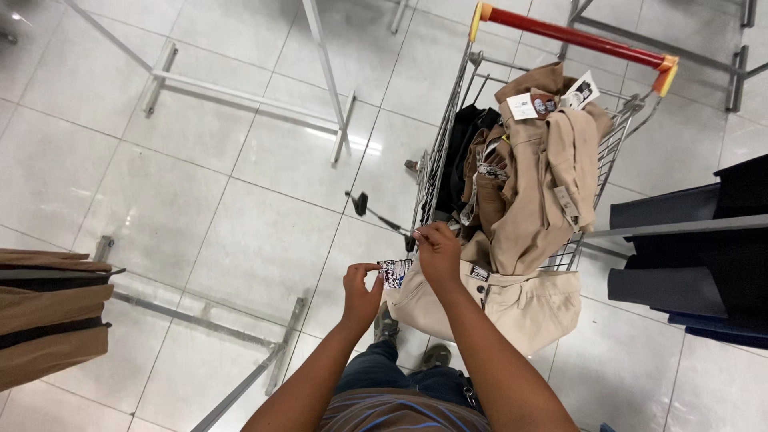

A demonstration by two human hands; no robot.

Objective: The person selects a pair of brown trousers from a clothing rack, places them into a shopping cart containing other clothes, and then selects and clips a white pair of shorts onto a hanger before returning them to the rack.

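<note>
Two hands meet over a small printed tag at the low edge of a shopping cart: the left hand pinches the tag by its left side between thumb and fingers, and the right hand is closed in a pinch just above and to the right of it, on what looks like a thin tagging tool or its string; I cannot tell which. The tag hangs against the waistband of beige trousers that spill over the cart's near end, just above the person's shoes. More beige and brown garments, some with paper labels, are heaped in the cart, with dark clothing along its left wall. Dark blue garments hang at the right, brown ones at the left, and bare metal rack frames stand on the glossy tiled floor. As I judge it, the trousers are poorly supported; a tug on the tag could slide them to the floor, or tear the tag loose.
</note>
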